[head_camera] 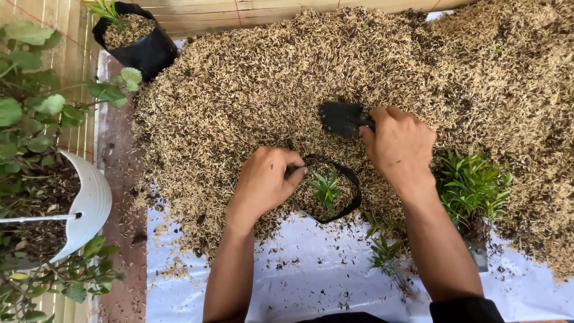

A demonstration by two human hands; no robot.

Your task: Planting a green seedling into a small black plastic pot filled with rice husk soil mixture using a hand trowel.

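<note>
Head view: the left hand (263,179) pinches the rim of a soft black grow bag (353,185) set in the rice-husk heap (251,90); the right hand (397,143) is closed round a black trowel (341,118). The floppy rim could fold, and loose, flaky husk might bury the spiky seedling (324,188).

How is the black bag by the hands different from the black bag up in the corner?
The near bag sits sunk in the husk pile, held at its rim by the left hand; the corner bag stands alone, untouched. The near bag's seedling is wholly in view; the corner bag's is cut off by the picture's edge. Both are black and hold husk mix.
</note>
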